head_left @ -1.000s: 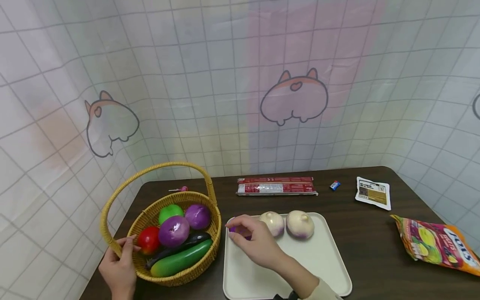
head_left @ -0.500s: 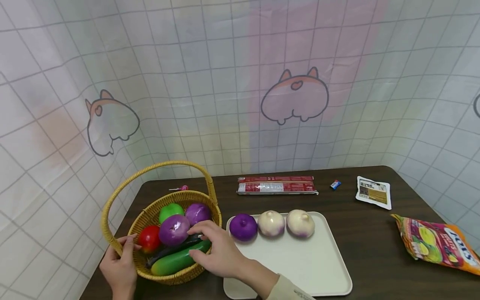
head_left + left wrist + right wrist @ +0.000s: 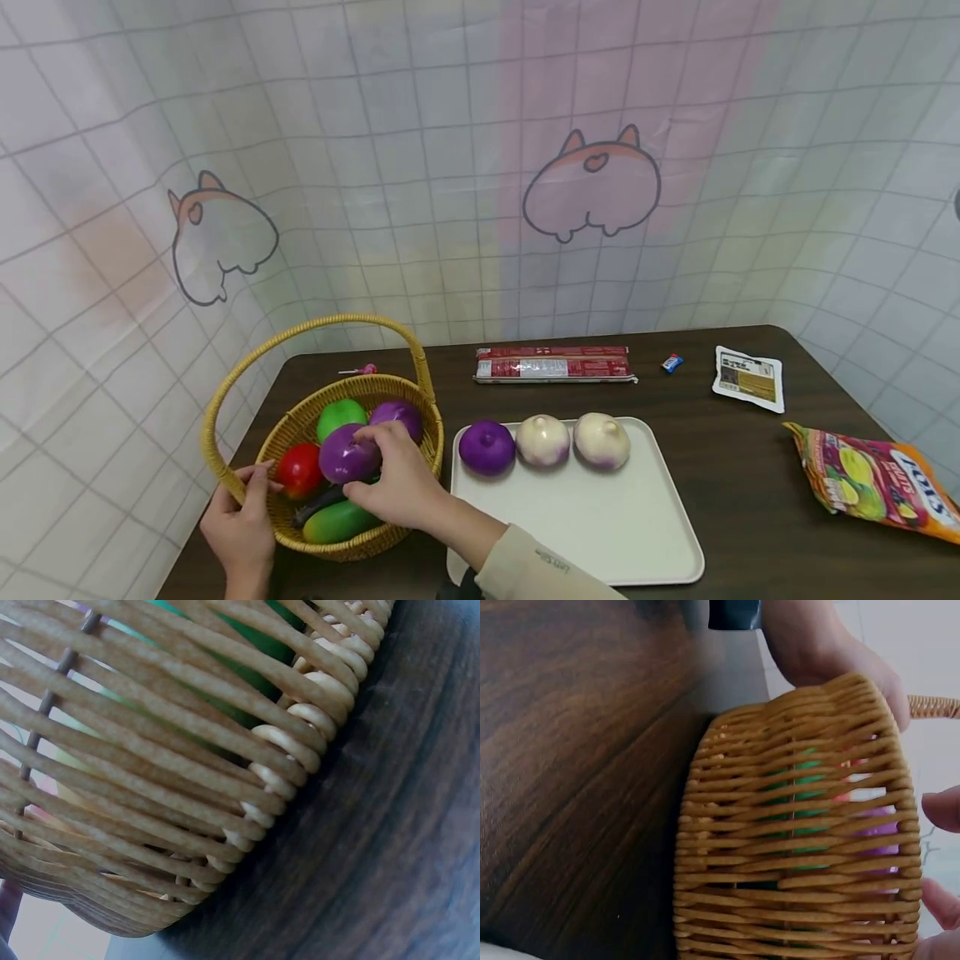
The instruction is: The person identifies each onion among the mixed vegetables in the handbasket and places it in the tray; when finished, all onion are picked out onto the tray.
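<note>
Lower left: my right hand point(image 3: 401, 485) curls fingers round the glossy purple globe vegetable point(image 3: 347, 457); left hand point(image 3: 240, 523) pinches the yellow wicker basket point(image 3: 345, 550). Apparently the grasping step; next calls for firm hold.

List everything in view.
basket: 1, yellow, table left
tomato: 1, red, basket
round vegetable: 1, green, basket
globes: 2, purple, basket
eggplant: 1, dark, basket
cucumber: 1, green, basket
tray: 1, white, centre
ball: 1, purple, tray
turnips: 2, white-purple, tray
lollipop: 1, pink, behind basket
wrappers: count unclear, red, behind tray
candy: 1, blue-red, back right
sachet: 1, white-brown, right
FOX'S bag: 1, multicoloured, far right
table: 1, brown, beneath
curtain: 1, pale, behind
wrist gear: count unclear, black, wrists
sleeve: 1, beige, right arm
left hand: 1, bare, basket rim
right hand: 1, bare, at globes
</note>
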`<state>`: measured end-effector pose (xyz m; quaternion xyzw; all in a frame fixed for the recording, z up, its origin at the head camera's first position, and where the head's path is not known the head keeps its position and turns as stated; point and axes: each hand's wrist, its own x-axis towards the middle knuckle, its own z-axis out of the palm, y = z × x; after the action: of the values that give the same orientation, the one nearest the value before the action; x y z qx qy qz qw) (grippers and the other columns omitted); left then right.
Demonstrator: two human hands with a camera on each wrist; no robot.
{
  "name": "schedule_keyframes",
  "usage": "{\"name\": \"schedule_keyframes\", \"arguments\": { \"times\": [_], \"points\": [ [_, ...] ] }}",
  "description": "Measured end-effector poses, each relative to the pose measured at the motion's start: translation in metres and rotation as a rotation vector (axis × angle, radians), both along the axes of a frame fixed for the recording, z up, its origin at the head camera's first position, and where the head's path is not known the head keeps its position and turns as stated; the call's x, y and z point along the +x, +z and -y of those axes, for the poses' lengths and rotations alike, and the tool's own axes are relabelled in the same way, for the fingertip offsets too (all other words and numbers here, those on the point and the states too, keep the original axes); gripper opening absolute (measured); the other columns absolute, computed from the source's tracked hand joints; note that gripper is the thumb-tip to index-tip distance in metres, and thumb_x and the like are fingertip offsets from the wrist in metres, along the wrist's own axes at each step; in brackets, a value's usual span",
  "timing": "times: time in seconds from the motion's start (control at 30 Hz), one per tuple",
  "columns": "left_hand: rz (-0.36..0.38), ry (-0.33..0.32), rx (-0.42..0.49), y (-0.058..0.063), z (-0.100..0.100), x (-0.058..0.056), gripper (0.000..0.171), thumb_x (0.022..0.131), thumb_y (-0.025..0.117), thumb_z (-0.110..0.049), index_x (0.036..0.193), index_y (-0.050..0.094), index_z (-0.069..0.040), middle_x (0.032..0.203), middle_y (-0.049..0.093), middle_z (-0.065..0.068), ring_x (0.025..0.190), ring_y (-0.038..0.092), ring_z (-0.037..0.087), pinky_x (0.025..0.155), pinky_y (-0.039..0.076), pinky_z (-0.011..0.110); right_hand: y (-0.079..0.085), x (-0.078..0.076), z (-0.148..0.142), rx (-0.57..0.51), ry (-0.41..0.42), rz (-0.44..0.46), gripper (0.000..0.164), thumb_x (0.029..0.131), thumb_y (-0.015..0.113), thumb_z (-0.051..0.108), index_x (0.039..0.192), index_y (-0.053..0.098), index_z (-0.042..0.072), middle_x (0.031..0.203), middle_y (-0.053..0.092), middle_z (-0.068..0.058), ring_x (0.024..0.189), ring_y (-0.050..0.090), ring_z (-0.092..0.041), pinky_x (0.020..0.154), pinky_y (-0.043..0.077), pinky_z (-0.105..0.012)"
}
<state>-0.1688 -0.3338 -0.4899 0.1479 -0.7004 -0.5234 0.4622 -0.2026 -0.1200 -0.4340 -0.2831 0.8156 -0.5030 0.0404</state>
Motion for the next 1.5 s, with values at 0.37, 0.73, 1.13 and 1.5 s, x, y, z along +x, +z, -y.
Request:
{"name": "schedule_keyframes", "arguments": {
  "times": [0.37, 0.73, 1.13, 1.5],
  "points": [
    [0.003, 0.007, 0.010, -0.002, -0.002, 0.000, 0.013, 0.091, 0.066, -0.003, 0.094, 0.071, 0.008, 0.072, 0.069, -0.005, 0.055, 0.060, 0.004, 0.050, 0.043, 0.016, -0.001, -0.017, 0.004, 0.026, -0.030, 0.038, 0.070, 0.080, 0.077, 0.029, 0.140, 0.047, 0.013, 0.136, 0.044, -0.004, 0.118, 0.053, -0.022, 0.096, 0.045, -0.035],
    [0.029, 0.033, -0.001, -0.001, -0.002, 0.004, 0.012, 0.089, 0.064, 0.002, 0.097, 0.073, 0.005, 0.062, 0.063, -0.011, 0.053, 0.061, 0.001, 0.047, 0.040, 0.015, -0.003, -0.022, 0.017, 0.107, 0.007, 0.056, 0.080, 0.077, 0.079, 0.034, 0.147, 0.043, 0.018, 0.144, 0.046, -0.002, 0.124, 0.051, -0.018, 0.093, 0.048, -0.037],
    [0.007, 0.005, -0.002, -0.003, -0.003, 0.002, 0.012, 0.090, 0.065, 0.001, 0.098, 0.072, 0.007, 0.064, 0.065, -0.005, 0.055, 0.061, 0.003, 0.049, 0.042, 0.014, -0.009, -0.025, 0.021, 0.149, 0.138, -0.043, 0.068, 0.080, 0.080, 0.033, 0.140, 0.052, 0.020, 0.131, 0.059, 0.005, 0.109, 0.058, -0.004, 0.084, 0.048, -0.020],
    [-0.013, -0.012, -0.016, -0.001, -0.004, 0.000, 0.012, 0.089, 0.064, 0.005, 0.098, 0.071, 0.010, 0.065, 0.066, 0.004, 0.056, 0.061, 0.005, 0.047, 0.041, 0.015, -0.006, -0.025, 0.022, 0.218, 0.172, -0.057, 0.079, 0.080, 0.079, 0.039, 0.147, 0.042, 0.022, 0.141, 0.051, 0.004, 0.122, 0.053, -0.009, 0.093, 0.046, -0.026]
  ]
}}
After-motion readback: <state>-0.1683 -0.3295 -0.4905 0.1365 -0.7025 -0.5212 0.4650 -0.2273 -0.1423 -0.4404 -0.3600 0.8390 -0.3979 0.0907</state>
